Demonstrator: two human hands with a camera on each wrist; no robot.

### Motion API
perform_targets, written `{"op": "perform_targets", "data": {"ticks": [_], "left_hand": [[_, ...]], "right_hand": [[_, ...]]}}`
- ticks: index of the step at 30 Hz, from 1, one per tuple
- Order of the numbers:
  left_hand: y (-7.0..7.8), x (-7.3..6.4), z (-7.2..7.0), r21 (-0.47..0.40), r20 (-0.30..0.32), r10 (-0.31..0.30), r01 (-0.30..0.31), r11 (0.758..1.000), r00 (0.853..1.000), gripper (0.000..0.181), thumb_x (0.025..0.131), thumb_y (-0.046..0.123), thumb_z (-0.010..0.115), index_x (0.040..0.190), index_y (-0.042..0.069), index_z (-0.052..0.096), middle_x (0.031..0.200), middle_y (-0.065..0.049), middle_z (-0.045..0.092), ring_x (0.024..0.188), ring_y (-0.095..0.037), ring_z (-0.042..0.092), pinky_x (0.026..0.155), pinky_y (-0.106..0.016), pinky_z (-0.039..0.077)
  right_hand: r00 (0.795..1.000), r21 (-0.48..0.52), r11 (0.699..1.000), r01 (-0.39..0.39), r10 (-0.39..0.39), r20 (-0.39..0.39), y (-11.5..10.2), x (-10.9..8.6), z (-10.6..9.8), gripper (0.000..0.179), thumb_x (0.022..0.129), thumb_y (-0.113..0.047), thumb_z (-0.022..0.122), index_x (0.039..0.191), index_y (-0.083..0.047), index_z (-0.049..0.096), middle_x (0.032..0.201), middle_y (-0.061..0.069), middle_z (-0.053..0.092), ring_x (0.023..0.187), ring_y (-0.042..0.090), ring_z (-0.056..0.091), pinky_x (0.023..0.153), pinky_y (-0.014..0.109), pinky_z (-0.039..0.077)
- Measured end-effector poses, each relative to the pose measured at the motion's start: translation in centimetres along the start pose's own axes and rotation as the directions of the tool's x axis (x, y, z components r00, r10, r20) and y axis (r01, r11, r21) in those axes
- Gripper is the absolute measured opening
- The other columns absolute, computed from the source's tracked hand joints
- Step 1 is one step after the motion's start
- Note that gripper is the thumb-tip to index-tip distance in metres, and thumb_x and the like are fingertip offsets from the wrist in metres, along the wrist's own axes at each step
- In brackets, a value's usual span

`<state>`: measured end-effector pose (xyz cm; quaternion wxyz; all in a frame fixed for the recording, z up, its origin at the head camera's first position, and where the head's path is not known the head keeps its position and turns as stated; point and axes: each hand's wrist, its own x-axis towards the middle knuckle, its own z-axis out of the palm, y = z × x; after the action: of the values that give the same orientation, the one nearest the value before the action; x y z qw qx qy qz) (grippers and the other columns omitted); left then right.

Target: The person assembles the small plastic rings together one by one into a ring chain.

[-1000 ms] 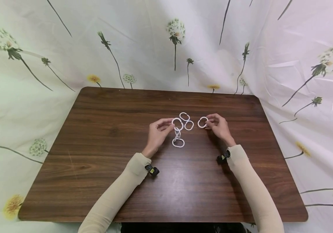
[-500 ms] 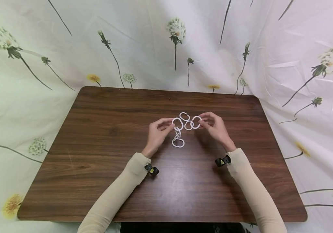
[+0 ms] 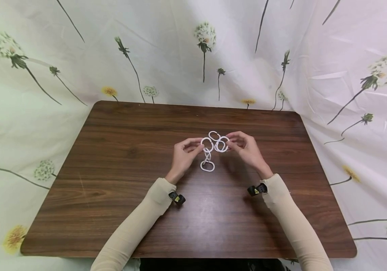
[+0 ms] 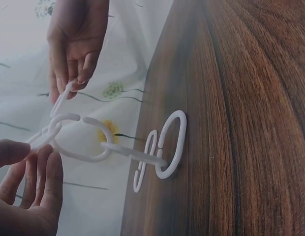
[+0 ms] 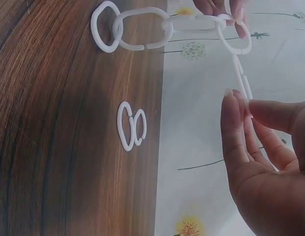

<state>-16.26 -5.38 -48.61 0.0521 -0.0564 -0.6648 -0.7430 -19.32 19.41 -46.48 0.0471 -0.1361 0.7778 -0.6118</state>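
Note:
My left hand (image 3: 184, 155) pinches the top link of a chain of white plastic C-shaped links. The chain hangs below, its bottom link (image 4: 180, 142) at the table top in the left wrist view. Between thumb and fingers of my right hand (image 3: 249, 151) is a single white link (image 5: 240, 78), held up just right of the chain's top link (image 5: 239, 51). Whether these two touch, I cannot tell. Behind them, two loose links (image 5: 121, 129) lie close together on the table; in the head view the held link overlaps one of them.
The brown wood-grain table (image 3: 129, 150) extends around both hands. Behind it and at its sides hangs a white cloth (image 3: 166, 52) printed with dandelions. A black strap device (image 3: 177, 198) sits on each wrist.
My right hand has moved left with its link, closing most of the gap to the chain's top link. My left hand and the chain have stayed nearly still.

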Motion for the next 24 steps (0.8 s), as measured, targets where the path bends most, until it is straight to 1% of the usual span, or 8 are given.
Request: {"op": "perform_targets", "data": {"ticks": [1,5,9,12,16,18,21,24], "left_hand": [[0.04,-0.03,0.01,0.002,0.000,0.000,0.000,1.000,1.000,0.027,0.092,-0.002,0.076,0.117,-0.010,0.072,0.113,-0.036,0.070,0.084,-0.006,0.072,0.080,-0.017,0.063],[0.10,-0.11,0.04,0.015,0.001,-0.006,0.006,1.000,1.000,0.026,0.092,-0.001,0.076,0.117,-0.009,0.073,0.111,-0.035,0.071,0.084,-0.008,0.072,0.080,-0.016,0.062],[0.15,-0.14,0.06,0.025,0.005,-0.002,0.001,1.000,1.000,0.025,0.092,-0.001,0.077,0.116,-0.007,0.074,0.110,-0.035,0.072,0.085,-0.013,0.072,0.081,-0.016,0.063],[0.13,-0.14,0.13,0.023,0.009,0.001,-0.002,1.000,1.000,0.025,0.092,-0.001,0.076,0.116,-0.007,0.074,0.110,-0.034,0.072,0.086,-0.014,0.072,0.082,-0.017,0.063],[0.12,-0.18,0.22,0.023,0.013,-0.005,0.005,1.000,1.000,0.025,0.092,0.000,0.077,0.116,-0.007,0.075,0.108,-0.033,0.073,0.085,-0.011,0.073,0.082,-0.018,0.063],[0.11,-0.22,0.23,0.027,0.013,-0.005,0.004,1.000,1.000,0.024,0.092,0.000,0.077,0.115,-0.007,0.075,0.107,-0.033,0.073,0.084,-0.009,0.072,0.082,-0.017,0.063],[0.17,-0.27,0.26,0.039,0.015,0.010,-0.011,0.999,1.000,0.024,0.092,0.001,0.077,0.115,-0.007,0.075,0.107,-0.033,0.074,0.084,-0.007,0.072,0.081,-0.017,0.063],[0.00,-0.34,0.24,0.053,0.018,0.028,-0.029,0.998,0.999,0.025,0.092,0.001,0.077,0.116,-0.007,0.075,0.110,-0.034,0.073,0.085,-0.006,0.072,0.081,-0.016,0.062]], "right_hand": [[1.000,0.004,1.000,-0.002,0.002,0.004,-0.04,-0.02,0.08,0.026,0.099,-0.001,0.068,0.123,0.008,0.065,0.104,0.026,0.072,0.086,0.036,0.075,0.075,0.032,0.067],[1.000,0.023,1.000,-0.013,0.013,0.019,-0.18,-0.09,0.37,0.028,0.100,-0.002,0.067,0.125,0.009,0.063,0.112,0.041,0.065,0.083,0.025,0.075,0.073,0.026,0.066],[1.000,0.039,0.999,-0.016,0.015,0.026,-0.40,-0.16,0.56,0.029,0.100,-0.001,0.067,0.126,0.011,0.063,0.112,0.040,0.065,0.084,0.027,0.074,0.074,0.026,0.066],[0.999,0.044,0.999,-0.014,0.013,0.033,-0.54,-0.21,0.68,0.030,0.100,-0.002,0.067,0.126,0.011,0.063,0.109,0.032,0.068,0.085,0.030,0.074,0.075,0.027,0.066],[0.999,0.051,0.999,-0.016,0.014,0.044,-0.69,-0.26,0.79,0.028,0.100,-0.003,0.068,0.125,0.009,0.065,0.101,0.012,0.072,0.085,0.026,0.074,0.076,0.029,0.067],[0.999,0.060,0.998,-0.016,0.013,0.051,-0.74,-0.27,0.82,0.028,0.099,-0.003,0.068,0.124,0.009,0.066,0.098,0.005,0.073,0.085,0.027,0.075,0.077,0.030,0.067],[0.998,0.072,0.997,-0.014,0.010,0.059,-0.83,-0.24,0.84,0.027,0.099,-0.002,0.069,0.123,0.008,0.067,0.097,0.001,0.073,0.086,0.031,0.075,0.077,0.030,0.067],[0.998,0.082,0.996,-0.023,0.018,0.061,-0.89,-0.30,0.93,0.027,0.099,-0.003,0.069,0.123,0.008,0.068,0.096,0.000,0.074,0.087,0.034,0.076,0.076,0.030,0.067]]}}
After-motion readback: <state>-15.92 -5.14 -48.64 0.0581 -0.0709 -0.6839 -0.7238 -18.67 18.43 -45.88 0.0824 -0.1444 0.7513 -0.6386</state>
